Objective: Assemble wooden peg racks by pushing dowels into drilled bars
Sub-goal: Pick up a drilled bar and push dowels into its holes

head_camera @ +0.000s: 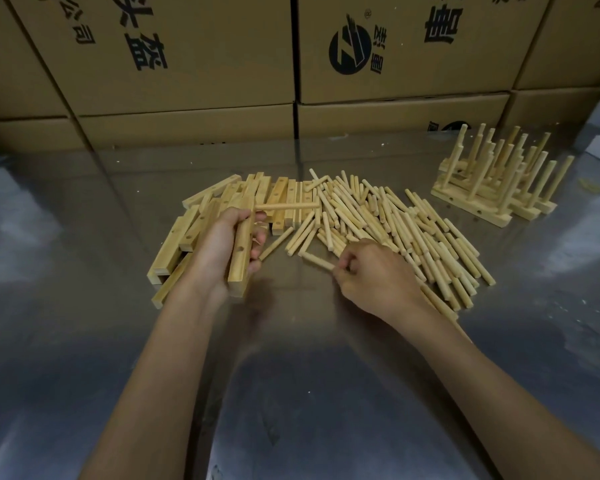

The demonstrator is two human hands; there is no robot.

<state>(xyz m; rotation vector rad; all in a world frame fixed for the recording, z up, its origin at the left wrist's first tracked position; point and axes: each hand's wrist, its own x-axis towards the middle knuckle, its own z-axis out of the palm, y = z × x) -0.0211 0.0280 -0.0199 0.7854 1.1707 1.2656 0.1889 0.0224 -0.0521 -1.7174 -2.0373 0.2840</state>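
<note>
Head view, left hand: the left hand (227,242) is wrapped round a drilled bar (240,252), fingers curled over its far face; the bar is held just above the metal table (309,393).
Head view, bar axis: the bar's long axis runs roughly from 6 o'clock to 12 o'clock, tipped slightly towards 1, its near end low by the wrist.
Head view, seated dowel: one dowel (286,206) already sticks out of the bar's far end, pointing to 3 o'clock, square to the bar.
Head view, open holes: a dark hole shows on the bar's right-facing side near its lower part; I judge it to be the next one to fill.
Head view, right hand: the right hand (374,275) pinches a loose dowel (317,260) between thumb and fingertips, the other fingers curled in.
Head view, dowel axis: the pinched dowel lies from 4 o'clock to 10 o'clock, its free tip aimed at the bar.
Head view, key relation: the bar lies at 9 o'clock from the right hand, near but apart; the dowel tip does not touch the bar yet.
Head view, nearer hand: the right hand carries the peg; the left only steadies the bar.
Head view, coming move: judged, the dowel must swing level to 9 o'clock, parallel with the seated one, then be pushed in.
Head view, stock: the heap of dowels (413,223) lies at 2 o'clock of the right hand, the bar pile (201,216) under and beyond the left hand.
Head view, finished racks: finished racks (492,181) stand at 2 o'clock, well apart, pegs upright.
Head view, backdrop: cardboard boxes (187,64) close off the 12 o'clock side.
</note>
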